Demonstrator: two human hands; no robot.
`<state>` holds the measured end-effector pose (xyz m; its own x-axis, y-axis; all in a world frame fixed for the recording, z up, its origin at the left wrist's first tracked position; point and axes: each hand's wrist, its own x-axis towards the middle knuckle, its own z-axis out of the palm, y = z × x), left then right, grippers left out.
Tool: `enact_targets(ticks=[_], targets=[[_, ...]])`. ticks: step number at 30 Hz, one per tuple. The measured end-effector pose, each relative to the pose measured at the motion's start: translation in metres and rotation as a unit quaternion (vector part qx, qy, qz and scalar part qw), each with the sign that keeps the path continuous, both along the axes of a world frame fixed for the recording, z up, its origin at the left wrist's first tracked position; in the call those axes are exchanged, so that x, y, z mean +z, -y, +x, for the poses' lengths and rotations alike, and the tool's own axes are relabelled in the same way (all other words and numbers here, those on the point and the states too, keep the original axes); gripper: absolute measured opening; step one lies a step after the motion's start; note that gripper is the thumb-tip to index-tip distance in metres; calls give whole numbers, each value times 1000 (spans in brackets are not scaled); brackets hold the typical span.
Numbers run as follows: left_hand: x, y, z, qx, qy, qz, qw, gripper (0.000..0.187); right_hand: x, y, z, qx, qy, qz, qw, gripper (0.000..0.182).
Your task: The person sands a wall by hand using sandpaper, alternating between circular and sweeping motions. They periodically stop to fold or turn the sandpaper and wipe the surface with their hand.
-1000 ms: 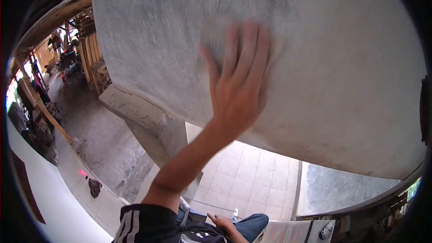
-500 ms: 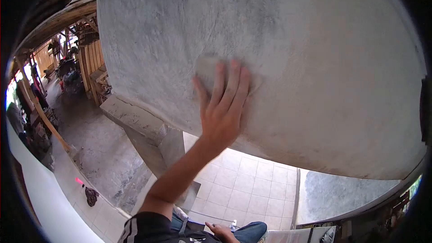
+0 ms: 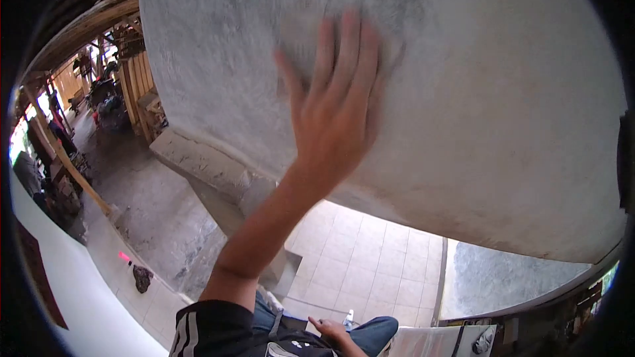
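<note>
My left hand [image 3: 334,102] is pressed flat against a large, curved, grey plastered surface [image 3: 489,112], fingers spread and pointing up. Under the palm and fingers lies a thin, flat greyish sheet [image 3: 301,39]. It is blurred, so its exact kind cannot be made out; its edges show on both sides of the hand. My left thumb is hidden. Low in the view, my right hand [image 3: 325,327] rests by my bent leg, its thumb stretched out and nothing visible in it. Just beyond it stands a small white bottle [image 3: 348,319].
A rough cement ledge [image 3: 205,158] runs below the plastered surface at left. Pale floor tiles [image 3: 360,251] lie beneath. A dark crumpled item [image 3: 141,279] and a pink object [image 3: 124,256] are at lower left. Wooden posts [image 3: 73,172] stand farther back.
My left hand has slid upward over the plaster with the flat sheet beneath it. My right hand stays low by my leg.
</note>
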<state>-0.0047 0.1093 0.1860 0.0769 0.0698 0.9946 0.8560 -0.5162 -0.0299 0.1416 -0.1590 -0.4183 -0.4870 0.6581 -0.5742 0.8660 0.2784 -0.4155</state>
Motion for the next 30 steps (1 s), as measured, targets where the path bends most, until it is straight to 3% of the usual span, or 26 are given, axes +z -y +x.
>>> enact_targets(ticks=[2,3,5,6,7,8,10,11,12,13,15,16,18,20,22,24,27,30], targets=[[13,-3,-1,0,22,10,1000,49,75,3,-8,21,4,55,998,66],[12,-2,0,-1,37,19,999,49,76,-5,-9,20,5,25,999,67],[-53,7,1,1,54,-60,997,49,51,-12,-21,-126,27,-64,990,62],[-77,10,2,0,63,-93,994,49,15,-9,-13,-87,32,-47,995,56],[-80,11,2,11,52,-86,995,48,9,-12,-11,-48,36,-28,998,50],[-81,10,-1,24,39,-80,996,48,4,-10,-11,-75,45,-52,995,49],[-74,14,-9,37,26,-70,997,48,-7,-10,-8,-72,53,-73,993,58],[-48,13,-12,31,22,-58,998,48,0,-5,-8,-51,39,-45,997,62],[-30,9,-15,23,16,-48,998,48,22,-1,-7,-33,23,-19,999,66],[-27,4,-17,21,19,-42,999,48,83,-4,-14,-4,-3,33,999,66],[-29,2,-15,12,33,-25,999,48,91,2,-13,-5,-9,43,999,61],[-51,7,-11,6,39,-57,998,48,94,-4,-11,1,-33,72,997,58],[-106,14,-6,-4,43,-106,993,48,34,-6,-11,-75,27,-12,997,48],[-94,9,-5,11,29,-80,996,48,48,-18,-18,-174,39,-103,979,41],[-80,10,-11,30,26,-54,998,47,75,-11,-12,-8,8,-8,1000,46],[-33,2,-17,37,24,-17,999,47,80,-7,-15,-30,4,3,1000,52],[-35,2,-15,-14,65,-19,998,45,94,-3,-13,-9,7,39,999,56],[-109,4,-8,-19,70,-41,997,43,44,-10,-12,-54,35,-34,997,49]])
